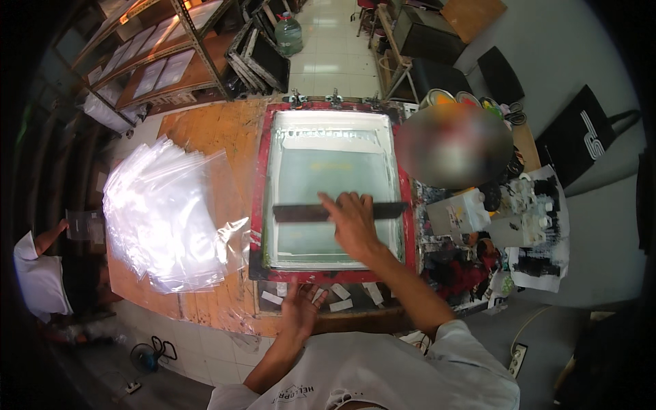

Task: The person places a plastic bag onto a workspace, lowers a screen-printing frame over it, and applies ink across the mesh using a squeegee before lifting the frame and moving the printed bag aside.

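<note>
A screen-printing frame with a red, worn rim lies in front of me, its pale green mesh edged in white. Across the mesh lies a long dark squeegee, and my right hand is closed over its right half. Faint yellow marks show on the mesh beyond the squeegee. My left hand is at the frame's near edge, palm turned up and fingers apart, holding nothing. Its fingertips reach the rim; whether they press on it I cannot tell. Small white pieces lie beside that hand.
Clear plastic bags are fanned in a pile on the wooden table at left. Metal hinge clamps hold the frame's far side. Bottles, ink-stained sheets and cans crowd the right. Another person stands at far left.
</note>
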`<action>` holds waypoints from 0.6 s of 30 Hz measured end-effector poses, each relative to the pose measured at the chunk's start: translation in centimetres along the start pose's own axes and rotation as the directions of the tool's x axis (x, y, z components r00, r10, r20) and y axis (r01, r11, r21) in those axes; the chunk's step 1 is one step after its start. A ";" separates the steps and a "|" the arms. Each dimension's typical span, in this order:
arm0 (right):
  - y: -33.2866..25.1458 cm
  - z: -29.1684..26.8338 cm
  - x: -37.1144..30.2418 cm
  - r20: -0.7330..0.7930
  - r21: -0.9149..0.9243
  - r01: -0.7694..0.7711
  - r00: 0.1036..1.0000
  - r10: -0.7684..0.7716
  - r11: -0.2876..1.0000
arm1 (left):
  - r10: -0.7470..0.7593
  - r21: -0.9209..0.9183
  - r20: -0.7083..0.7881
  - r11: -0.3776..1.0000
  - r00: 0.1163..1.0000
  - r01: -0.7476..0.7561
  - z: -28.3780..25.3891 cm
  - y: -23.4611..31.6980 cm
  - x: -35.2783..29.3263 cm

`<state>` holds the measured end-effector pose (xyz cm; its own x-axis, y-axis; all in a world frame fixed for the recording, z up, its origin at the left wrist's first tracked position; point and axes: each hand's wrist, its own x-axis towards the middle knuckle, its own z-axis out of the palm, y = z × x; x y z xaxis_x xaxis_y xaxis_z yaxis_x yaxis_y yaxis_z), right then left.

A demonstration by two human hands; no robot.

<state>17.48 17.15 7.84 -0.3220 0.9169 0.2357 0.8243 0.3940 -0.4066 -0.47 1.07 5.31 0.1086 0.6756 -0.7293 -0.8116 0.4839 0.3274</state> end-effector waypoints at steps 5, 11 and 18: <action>9.0 5.3 11.0 -0.220 -0.137 0.060 0.971 -0.090 0.989 | -0.005 0.009 -0.123 1.000 0.992 0.006 -2.0 -1.7 3.1; 12.3 9.4 19.7 -0.240 -0.332 0.002 0.967 -0.087 0.943 | 0.016 0.032 -0.181 0.999 0.983 -0.011 -1.6 -1.9 2.0; 7.1 7.4 11.7 -0.025 -0.244 -0.056 0.998 0.051 0.968 | 0.048 0.080 -0.109 0.996 0.993 -0.040 -1.1 -1.7 0.8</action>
<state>16.13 31.18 1.21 -0.2676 0.9340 0.2366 0.9297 0.3148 -0.1910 0.37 0.18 3.49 0.0060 0.6333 -0.7739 -0.7665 0.4999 0.4031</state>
